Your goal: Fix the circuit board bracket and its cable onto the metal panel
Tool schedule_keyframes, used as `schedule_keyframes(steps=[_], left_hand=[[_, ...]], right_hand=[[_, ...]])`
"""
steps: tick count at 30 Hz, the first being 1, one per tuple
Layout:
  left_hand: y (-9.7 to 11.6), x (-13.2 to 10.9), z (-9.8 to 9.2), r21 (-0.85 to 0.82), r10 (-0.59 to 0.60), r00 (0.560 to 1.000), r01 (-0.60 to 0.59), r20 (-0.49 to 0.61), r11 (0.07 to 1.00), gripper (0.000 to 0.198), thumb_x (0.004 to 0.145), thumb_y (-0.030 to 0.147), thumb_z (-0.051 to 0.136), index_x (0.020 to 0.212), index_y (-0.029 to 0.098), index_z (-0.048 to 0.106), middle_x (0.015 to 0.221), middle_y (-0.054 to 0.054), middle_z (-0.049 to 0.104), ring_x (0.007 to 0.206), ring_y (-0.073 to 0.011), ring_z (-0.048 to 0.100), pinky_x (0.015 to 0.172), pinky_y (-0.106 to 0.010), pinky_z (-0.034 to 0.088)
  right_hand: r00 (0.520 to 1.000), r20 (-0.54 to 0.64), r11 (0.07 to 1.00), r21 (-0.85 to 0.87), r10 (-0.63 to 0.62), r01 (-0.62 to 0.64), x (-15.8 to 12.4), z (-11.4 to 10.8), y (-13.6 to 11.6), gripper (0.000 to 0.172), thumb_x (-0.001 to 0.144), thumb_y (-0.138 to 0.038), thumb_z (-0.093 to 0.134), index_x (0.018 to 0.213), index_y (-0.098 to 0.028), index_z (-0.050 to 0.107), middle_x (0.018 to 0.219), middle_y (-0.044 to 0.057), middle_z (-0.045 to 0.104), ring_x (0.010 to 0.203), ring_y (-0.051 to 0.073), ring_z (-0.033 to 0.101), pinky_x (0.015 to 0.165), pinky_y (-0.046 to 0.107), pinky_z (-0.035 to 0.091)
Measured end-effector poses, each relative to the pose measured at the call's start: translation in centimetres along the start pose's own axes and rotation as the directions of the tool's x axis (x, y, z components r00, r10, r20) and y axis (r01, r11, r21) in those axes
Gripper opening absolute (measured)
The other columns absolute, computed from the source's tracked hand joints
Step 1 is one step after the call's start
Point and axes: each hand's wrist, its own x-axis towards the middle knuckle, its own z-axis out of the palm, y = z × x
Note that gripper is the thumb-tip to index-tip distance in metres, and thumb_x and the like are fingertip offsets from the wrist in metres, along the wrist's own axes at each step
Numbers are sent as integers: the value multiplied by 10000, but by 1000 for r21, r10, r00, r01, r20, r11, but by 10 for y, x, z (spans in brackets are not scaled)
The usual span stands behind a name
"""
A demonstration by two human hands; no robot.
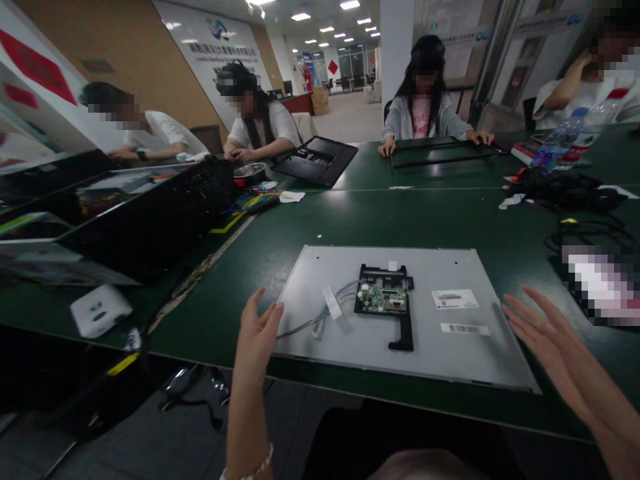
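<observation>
A flat grey display panel (320, 280) lies back side up on the green table in front of me. Near its middle sits a black plastic bracket (406, 332) with a green circuit board (383, 300) in it. Grey cables (300, 327) run from the board to the panel's left edge, with white tape over them. Two white labels are stuck on the right part. My left hand (257, 330) is at the left edge, thumb and fingers apart. Beside the right edge my right hand (537, 333) is held with fingers stretched out. Whether either hand touches the panel is hard to tell.
Left stand a large black casing (150, 213) and a white box-shaped device (100, 311). A black stand-like cover (320, 162) lies farther back. Across the table, a person holds a thin black frame (440, 160). Bottles (590, 130), black cables (560, 190) and a phone-like screen are right.
</observation>
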Motion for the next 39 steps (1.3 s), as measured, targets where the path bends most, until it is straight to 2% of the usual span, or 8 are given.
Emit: schedule_keyframes(steps=[4, 9, 14, 17, 20, 26, 31, 39], left_hand=[[-7, 21, -2, 112, 11, 1000, -11, -3, 994, 663, 838, 413, 588, 1429, 151, 445, 1470, -178, 432, 1147, -283, 627, 1012, -407, 490], [-12, 30, -1, 329, 149, 989, -135, -17, 935, 597, 875, 402, 515, 1390, 104, 476, 1457, -197, 445, 1291, -305, 515, 1068, -430, 434], [7, -26, 10, 651, 321, 946, -217, -43, 727, 525, 950, 394, 394, 1370, 95, 496, 1464, -195, 469, 1402, -343, 376, 1129, -579, 285], [11, -73, 22, 670, 427, 899, -375, 95, 640, 444, 963, 381, 371, 1269, 139, 584, 1408, -151, 548, 1396, -311, 397, 1128, -528, 307], [7, -107, 35, 654, 432, 870, -472, 238, 591, 380, 969, 357, 380, 1181, 180, 642, 1320, -110, 629, 1323, -273, 496, 1115, -466, 348], [4, -120, 46, 747, 414, 883, -427, 222, 510, 449, 979, 332, 372, 1296, 104, 593, 1371, -144, 590, 1284, -275, 531, 1081, -459, 384], [4, -112, 45, 819, 367, 914, -342, 176, 461, 493, 989, 372, 357, 1341, 100, 569, 1414, -166, 544, 1332, -297, 484, 1104, -511, 334], [4, -101, 42, 855, 304, 941, -274, 145, 440, 517, 996, 363, 319, 1382, 97, 536, 1448, -190, 501, 1366, -304, 442, 1144, -599, 223]], right_hand=[[999, 24, 997, 71, -27, 25, 4, 5, 8, 682, 886, -554, 535, 1502, -343, 333, 1529, 101, 442, 1383, 317, 442, 1175, 533, 278], [998, 64, 997, 76, -22, 17, -3, 27, 2, 665, 888, -547, 541, 1490, -343, 347, 1538, 87, 432, 1411, 300, 403, 1191, 513, 245], [990, 139, 999, -35, -6, 11, -18, 49, -16, 697, 907, -532, 546, 1520, -332, 283, 1599, 80, 328, 1468, 286, 290, 1203, 498, 205], [986, 167, 995, -93, -12, 28, -21, 55, -19, 733, 896, -528, 570, 1530, -332, 259, 1627, 73, 265, 1481, 290, 256, 1204, 502, 194], [975, 216, 988, -126, -56, 85, -20, 58, -13, 756, 904, -522, 560, 1545, -312, 220, 1634, 89, 241, 1482, 289, 252, 1201, 498, 203], [947, 301, 951, -246, -109, 187, -18, 67, 2, 737, 928, -493, 536, 1557, -333, 186, 1644, 73, 207, 1489, 289, 227, 1199, 505, 190], [856, 495, 768, -488, -149, 416, -14, 76, -7, 711, 931, -465, 533, 1560, -358, 218, 1656, 33, 168, 1497, 302, 195, 1195, 545, 197], [688, 726, 404, -634, 18, 659, -11, 100, -22, 764, 849, -514, 641, 1531, -379, 325, 1669, 38, 95, 1487, 413, -54, 1176, 608, 182]])
